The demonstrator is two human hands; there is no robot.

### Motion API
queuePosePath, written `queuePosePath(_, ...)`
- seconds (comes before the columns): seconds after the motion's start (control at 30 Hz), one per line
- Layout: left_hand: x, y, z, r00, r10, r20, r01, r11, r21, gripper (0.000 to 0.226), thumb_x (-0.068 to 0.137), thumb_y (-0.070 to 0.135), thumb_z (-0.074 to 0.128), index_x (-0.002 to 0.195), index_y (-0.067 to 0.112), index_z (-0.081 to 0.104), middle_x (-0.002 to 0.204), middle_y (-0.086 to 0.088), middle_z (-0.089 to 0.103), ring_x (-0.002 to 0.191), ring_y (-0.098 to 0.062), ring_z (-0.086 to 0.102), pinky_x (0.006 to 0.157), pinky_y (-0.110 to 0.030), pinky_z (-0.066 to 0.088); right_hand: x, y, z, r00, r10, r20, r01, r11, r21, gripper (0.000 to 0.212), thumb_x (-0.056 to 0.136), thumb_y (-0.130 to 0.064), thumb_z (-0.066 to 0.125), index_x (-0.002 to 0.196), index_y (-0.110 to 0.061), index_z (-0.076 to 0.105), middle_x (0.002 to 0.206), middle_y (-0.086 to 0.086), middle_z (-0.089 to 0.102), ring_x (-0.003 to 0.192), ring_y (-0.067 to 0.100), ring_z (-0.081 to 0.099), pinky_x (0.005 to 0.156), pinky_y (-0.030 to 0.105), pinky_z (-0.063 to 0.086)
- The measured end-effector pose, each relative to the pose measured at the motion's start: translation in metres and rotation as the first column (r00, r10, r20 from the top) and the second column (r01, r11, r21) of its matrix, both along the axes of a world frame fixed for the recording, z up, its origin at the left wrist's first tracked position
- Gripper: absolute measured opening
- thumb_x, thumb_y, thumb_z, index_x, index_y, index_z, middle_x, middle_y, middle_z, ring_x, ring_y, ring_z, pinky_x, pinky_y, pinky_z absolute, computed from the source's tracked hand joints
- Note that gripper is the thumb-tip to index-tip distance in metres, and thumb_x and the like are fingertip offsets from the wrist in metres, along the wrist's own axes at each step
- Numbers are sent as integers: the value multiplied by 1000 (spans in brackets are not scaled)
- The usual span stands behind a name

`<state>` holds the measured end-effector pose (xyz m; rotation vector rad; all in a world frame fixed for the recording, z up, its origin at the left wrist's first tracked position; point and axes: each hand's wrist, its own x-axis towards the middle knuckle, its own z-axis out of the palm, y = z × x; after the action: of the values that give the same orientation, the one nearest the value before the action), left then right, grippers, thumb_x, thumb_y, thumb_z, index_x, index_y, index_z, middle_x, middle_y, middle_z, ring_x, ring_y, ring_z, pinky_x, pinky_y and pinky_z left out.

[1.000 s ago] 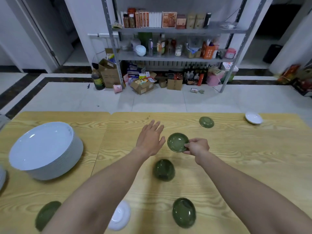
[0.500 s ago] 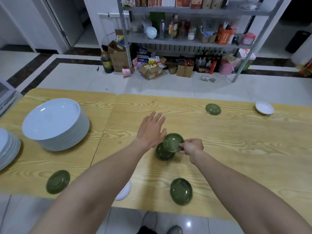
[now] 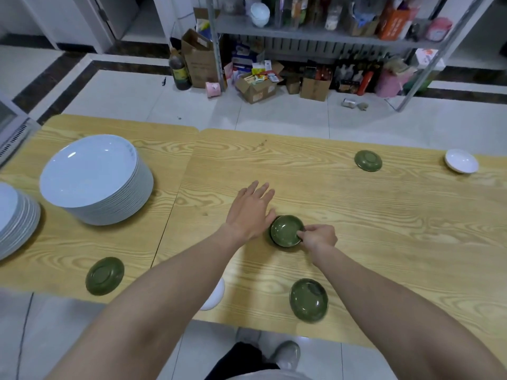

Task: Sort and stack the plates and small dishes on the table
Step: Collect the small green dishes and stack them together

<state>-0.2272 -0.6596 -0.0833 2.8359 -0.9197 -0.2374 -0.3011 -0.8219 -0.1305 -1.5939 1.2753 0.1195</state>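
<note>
Near the middle of the wooden surface (image 3: 384,229), the right hand (image 3: 318,237) is pinching the right rim of a small green dish (image 3: 286,230), with thumb and fingertips curling over the edge. That dish is facing up and sitting over a second green dish (image 3: 269,235), of which only a dark sliver is showing at the left. Whether the upper one is fully seated in the lower I cannot tell. The left hand (image 3: 251,212) is lying palm down just to the left of the pair, fingers straight and slightly spread, pointing toward the far edge and gripping nothing. Its thumb side is coming right up against the dishes, though contact is unclear.

Close to the near edge, another green dish (image 3: 308,299) is sitting face up, apart from the pair. A small white dish (image 3: 215,296) is peeking out from under the left forearm at the near edge. Toward the near left corner, an overturned green dish (image 3: 104,275) is resting on its rim. Along the far edge, a further overturned green dish (image 3: 368,160) is lying well apart from the hands, and a white dish (image 3: 461,161) is sitting by the far right corner.

On the left part of the surface, a tall stack of white plates (image 3: 96,179) is standing, with a second plate stack (image 3: 13,215) at the left edge, cut off by the frame.

Beyond the far edge, a metal shelf (image 3: 315,30) is standing on the tiled floor (image 3: 301,116) with cardboard boxes (image 3: 256,86) at its foot.
</note>
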Motion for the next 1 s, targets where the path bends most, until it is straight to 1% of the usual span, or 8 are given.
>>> queuePosePath(0.17, 1, 3, -5, 1000, -18, -18, 17, 1000, -6, 57, 101, 43, 39, 151, 18, 33, 160, -4, 27, 149, -25, 16, 119, -40, 19, -2, 5, -3, 1000, 17, -13, -17, 1000, -17, 26, 79, -6, 82, 104, -7, 73, 112, 12, 70, 90, 21, 59, 82, 22, 45)
queuePosePath(0.27, 1, 3, -8, 999, -40, -21, 40, 999, 6, 57, 101, 43, 39, 151, 18, 32, 160, -4, 28, 149, -25, 18, 117, -40, 19, -5, 6, 1, 998, 54, -24, -55, 998, -18, 34, 79, -10, 82, 111, -7, 70, 120, 12, 67, 106, 25, 62, 84, 24, 42)
queuePosePath(0.33, -1, 0, -9, 998, -57, -23, 57, 998, 12, 57, 101, 43, 39, 152, 18, 31, 160, -4, 28, 149, -26, 18, 117, -40, 20, -11, 3, 6, 995, 94, -28, -95, 995, -33, 39, 81, -13, 81, 117, -7, 67, 124, 12, 64, 114, 27, 60, 93, 26, 44)
queuePosePath(0.47, -11, -7, -4, 994, -105, -6, 105, 994, 5, 57, 101, 43, 39, 151, 17, 32, 160, -4, 29, 148, -26, 20, 116, -41, 22, -28, -6, 18, 951, 309, -23, -310, 945, -100, 47, 86, -21, 76, 129, -8, 63, 130, 10, 63, 119, 25, 58, 106, 34, 44)
queuePosePath(0.6, -25, -13, 6, 993, -116, 30, 117, 993, -13, 57, 100, 42, 39, 152, 18, 32, 159, -5, 29, 148, -26, 21, 117, -40, 22, -50, -17, 34, 784, 611, -111, -617, 747, -249, 55, 90, -26, 70, 140, -11, 53, 138, 9, 58, 124, 25, 56, 106, 33, 42)
queuePosePath(0.67, -36, -13, 11, 994, -103, 38, 104, 995, -14, 57, 100, 42, 40, 151, 18, 32, 159, -5, 29, 148, -26, 22, 117, -41, 22, -60, -21, 41, 708, 691, -145, -698, 655, -289, 57, 92, -27, 69, 144, -13, 49, 141, 8, 55, 126, 25, 54, 107, 34, 42)
queuePosePath(0.83, -85, -11, 18, 999, -35, 11, 35, 999, -30, 54, 99, 39, 46, 148, 18, 38, 152, -7, 40, 138, -28, 36, 109, -42, 35, -97, -35, 53, 578, 790, -204, -792, 483, -374, 61, 94, -30, 65, 148, -13, 42, 147, 10, 49, 133, 28, 47, 109, 36, 40)
queuePosePath(1.0, -142, -12, -3, 975, 72, -210, -86, 995, -56, 56, 98, 34, 53, 149, 20, 37, 154, -9, 36, 139, -27, 34, 107, -39, 40, -139, -49, 54, 349, 820, -453, -881, 123, -457, 64, 96, -43, 56, 150, -14, 37, 152, 14, 42, 138, 31, 39, 110, 41, 37)
